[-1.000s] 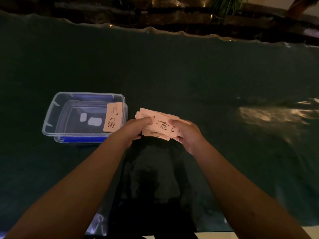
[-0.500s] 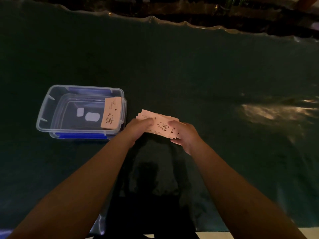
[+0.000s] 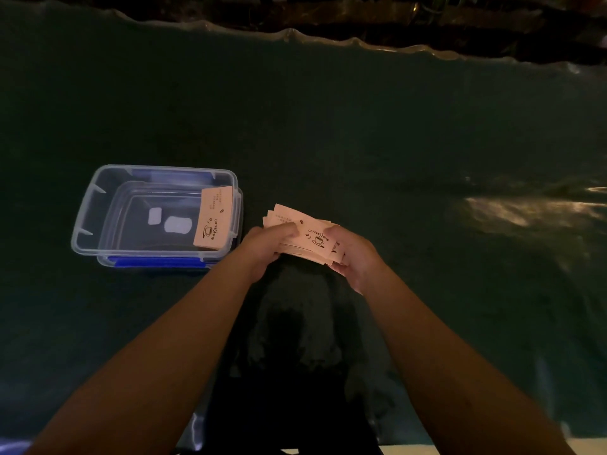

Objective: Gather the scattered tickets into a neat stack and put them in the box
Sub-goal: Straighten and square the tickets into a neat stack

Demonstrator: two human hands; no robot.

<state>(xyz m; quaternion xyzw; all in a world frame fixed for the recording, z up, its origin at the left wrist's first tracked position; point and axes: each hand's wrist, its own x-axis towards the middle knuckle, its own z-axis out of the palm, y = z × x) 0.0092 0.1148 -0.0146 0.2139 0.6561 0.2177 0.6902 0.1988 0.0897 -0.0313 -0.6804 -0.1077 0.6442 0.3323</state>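
A loose stack of pink tickets [image 3: 305,233] printed with a coffee cup is held just above the dark green table cover, a little right of the box. My left hand [image 3: 267,246] grips the stack's left end and my right hand [image 3: 353,257] grips its right end. The tickets' edges are fanned and uneven. A clear plastic box [image 3: 98,208] with blue clips stands to the left, open at the top. One single ticket [image 3: 215,221] leans against the box's right inner wall.
The dark green cover [image 3: 361,126] spreads over the whole table, with a wrinkled far edge [image 3: 295,32] and a bright glare patch [image 3: 512,211] at the right. Two pale labels [image 3: 170,221] show through the box's bottom. My shadow falls between my arms.
Both hands stay on the stack; the fanned tickets have drawn slightly closer together. The view has shifted a little; the box and its ticket have not moved.
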